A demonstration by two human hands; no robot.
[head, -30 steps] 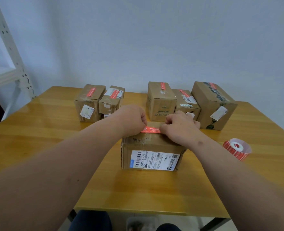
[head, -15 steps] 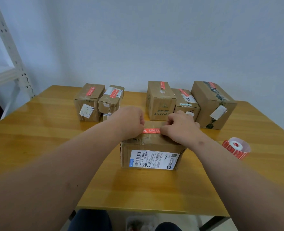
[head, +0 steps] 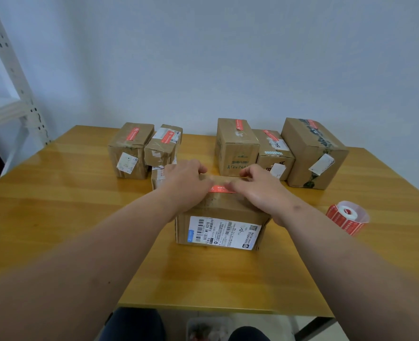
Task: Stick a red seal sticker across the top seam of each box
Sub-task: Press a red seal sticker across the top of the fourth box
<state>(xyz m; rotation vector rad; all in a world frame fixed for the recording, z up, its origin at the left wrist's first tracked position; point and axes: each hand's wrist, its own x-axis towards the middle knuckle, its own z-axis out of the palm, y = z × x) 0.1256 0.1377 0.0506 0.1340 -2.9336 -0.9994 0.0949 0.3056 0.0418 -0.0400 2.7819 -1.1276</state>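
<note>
A brown cardboard box with a white shipping label on its front stands mid-table. A red seal sticker lies across its top. My left hand and my right hand rest on the box top, one at each end of the sticker. The thumbs press on the sticker's ends and the fingers curl toward the box's far edge. Only the sticker's middle shows between the hands. The roll of red stickers lies on the table to the right.
Several boxes stand at the back, each with a red sticker on top: two at the left and three at the right. A small box sits behind my left hand. A white metal shelf stands far left of the wooden table.
The fists have loosened and the fingers now reach toward the box's far edge. The thumbs have slid along the sticker, which now lies flat on the top.
</note>
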